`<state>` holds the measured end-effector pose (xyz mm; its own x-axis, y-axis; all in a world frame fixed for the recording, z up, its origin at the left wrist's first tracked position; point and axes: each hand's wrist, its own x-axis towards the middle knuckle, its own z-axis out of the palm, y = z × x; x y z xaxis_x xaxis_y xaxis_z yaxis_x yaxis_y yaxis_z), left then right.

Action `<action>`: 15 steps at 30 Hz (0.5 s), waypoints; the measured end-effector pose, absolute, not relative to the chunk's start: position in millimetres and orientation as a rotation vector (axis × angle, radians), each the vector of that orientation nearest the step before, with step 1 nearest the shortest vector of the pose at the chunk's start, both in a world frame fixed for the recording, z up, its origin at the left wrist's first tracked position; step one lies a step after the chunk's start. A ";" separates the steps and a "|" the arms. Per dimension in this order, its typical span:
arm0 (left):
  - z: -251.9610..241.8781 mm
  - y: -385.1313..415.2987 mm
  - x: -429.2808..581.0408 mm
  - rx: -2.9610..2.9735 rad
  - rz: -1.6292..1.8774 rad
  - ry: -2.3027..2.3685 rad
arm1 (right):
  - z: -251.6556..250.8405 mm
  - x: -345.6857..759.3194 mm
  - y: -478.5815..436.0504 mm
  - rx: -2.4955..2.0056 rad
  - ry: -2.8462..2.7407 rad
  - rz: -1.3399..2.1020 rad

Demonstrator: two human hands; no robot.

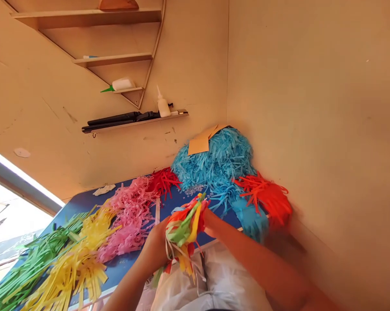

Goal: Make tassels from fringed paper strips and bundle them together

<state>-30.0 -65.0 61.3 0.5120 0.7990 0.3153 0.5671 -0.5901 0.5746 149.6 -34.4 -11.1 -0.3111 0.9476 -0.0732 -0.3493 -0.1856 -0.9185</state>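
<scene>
My left hand (156,246) and my right hand (209,216) are both closed round a bundle of mixed paper strips (185,224), with red, orange, green, yellow and white pieces in it. The bundle is held above the near edge of a blue table (124,265). A few strips hang down from it toward a white plastic bag (214,280) below my arms. The fingers of both hands are mostly hidden by the strips.
Piles of cut paper strips lie across the table: green (29,268), yellow (75,255), pink (130,220), red (162,181), light blue (217,164) and orange-red (269,196). Brown cardboard (201,141) rests on the blue pile. Wall shelves hold a glue bottle (162,103) and a black object (117,119).
</scene>
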 end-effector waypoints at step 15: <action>68.8 -49.6 -104.0 1.901 0.941 1.438 | 25.4 250.0 -90.4 -1.123 -1.896 1.523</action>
